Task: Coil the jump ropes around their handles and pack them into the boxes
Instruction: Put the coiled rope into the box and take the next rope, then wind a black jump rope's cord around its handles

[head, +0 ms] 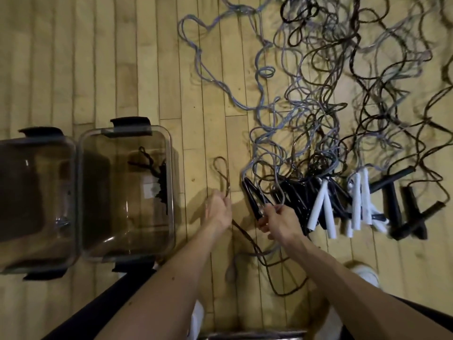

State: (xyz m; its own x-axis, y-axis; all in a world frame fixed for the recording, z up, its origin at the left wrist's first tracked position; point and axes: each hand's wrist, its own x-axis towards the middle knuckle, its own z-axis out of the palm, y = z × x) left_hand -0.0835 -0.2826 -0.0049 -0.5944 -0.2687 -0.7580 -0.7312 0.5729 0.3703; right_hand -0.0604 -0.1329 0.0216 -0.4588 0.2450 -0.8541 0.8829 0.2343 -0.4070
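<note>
A floor of pale wooden planks [137, 69] fills the view, and the boards run away from the person. The left hand [218, 209] has its fingers curled round a thin dark brown rope [220, 173], whose loop lies on the boards just beyond the knuckles; its tail trails back between the forearms. The right hand [279, 222] grips the near end of a slim black plastic handle [252, 200] together with a strand of grey cord.

Beyond and to the right of the right hand spreads a wide tangle of grey and black jump ropes [318, 94]. Their white handles [358, 202] and black handles [394, 202] lie in a rough row just right of that hand.

Left of the left hand stands a clear plastic box with black latches [172, 204], with one coiled black rope [159, 182] lying inside against its nearer wall. A second clear plastic box [14, 192] touches it on the far side.

Bare boards stretch beyond the left hand, between the boxes and the tangle. A white shoe [365, 273] sits right of the right forearm.
</note>
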